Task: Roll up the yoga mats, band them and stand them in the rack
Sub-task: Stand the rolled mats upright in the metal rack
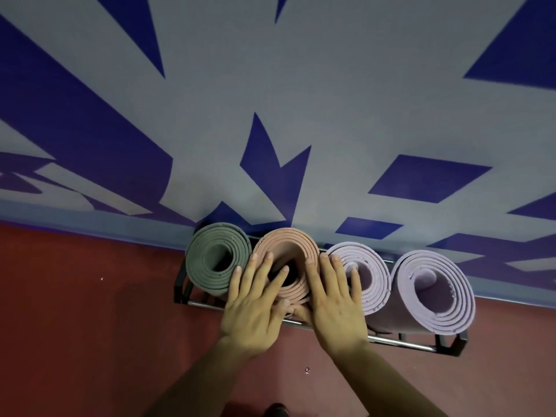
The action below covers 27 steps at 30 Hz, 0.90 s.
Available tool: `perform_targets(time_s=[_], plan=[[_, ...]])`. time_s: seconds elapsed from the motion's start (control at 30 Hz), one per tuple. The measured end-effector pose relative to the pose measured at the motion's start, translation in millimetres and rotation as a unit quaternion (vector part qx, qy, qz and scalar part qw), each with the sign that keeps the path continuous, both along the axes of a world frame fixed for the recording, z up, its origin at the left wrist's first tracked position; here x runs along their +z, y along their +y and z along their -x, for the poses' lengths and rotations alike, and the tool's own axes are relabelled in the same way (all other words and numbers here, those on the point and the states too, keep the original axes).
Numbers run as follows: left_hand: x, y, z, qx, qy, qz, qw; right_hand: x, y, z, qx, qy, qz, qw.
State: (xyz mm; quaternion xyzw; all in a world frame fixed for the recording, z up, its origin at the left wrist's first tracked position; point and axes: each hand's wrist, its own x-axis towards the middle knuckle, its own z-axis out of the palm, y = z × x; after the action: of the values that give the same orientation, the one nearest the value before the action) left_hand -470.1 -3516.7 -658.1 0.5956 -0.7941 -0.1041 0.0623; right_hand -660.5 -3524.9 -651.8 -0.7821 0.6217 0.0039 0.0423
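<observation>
Several rolled yoga mats stand on end in a black metal rack (pixel 403 342) against the wall. From left to right they are a grey-green mat (pixel 210 260), a peach mat (pixel 288 245), a lilac mat (pixel 374 281) and a second lilac mat (pixel 436 293). My left hand (pixel 255 305) lies flat on top of the peach mat with fingers spread. My right hand (pixel 334 299) lies flat across the right edge of the peach mat and the first lilac mat. No bands are visible from this angle.
A grey wall with blue angular shapes (pixel 270 115) rises directly behind the rack. Red floor (pixel 90 326) stretches to the left and in front of it. A small speck (pixel 307 370) lies on the floor near my arms.
</observation>
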Motion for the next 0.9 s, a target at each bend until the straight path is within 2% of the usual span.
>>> perform_targets(time_s=[0.3, 0.47, 0.57, 0.73, 0.9], plan=[[-4, 1, 14, 0.03, 0.005, 0.0, 1.0, 3, -8, 10, 0.024, 0.008, 0.031, 0.999], [-3, 9, 32, 0.096, 0.075, 0.015, 0.992, 1, -22, 14, 0.033, 0.018, 0.04, 0.998], [-1, 11, 43, 0.123, 0.087, 0.015, 0.988, 0, -23, 17, 0.041, 0.022, 0.035, 0.998], [2, 4, 34, 0.105, 0.041, -0.004, 0.994, 4, -19, 20, 0.051, 0.002, 0.02, 0.999], [11, 5, 33, 0.062, 0.055, 0.015, 0.996, 3, -2, 33, 0.037, -0.019, 0.022, 0.999]])
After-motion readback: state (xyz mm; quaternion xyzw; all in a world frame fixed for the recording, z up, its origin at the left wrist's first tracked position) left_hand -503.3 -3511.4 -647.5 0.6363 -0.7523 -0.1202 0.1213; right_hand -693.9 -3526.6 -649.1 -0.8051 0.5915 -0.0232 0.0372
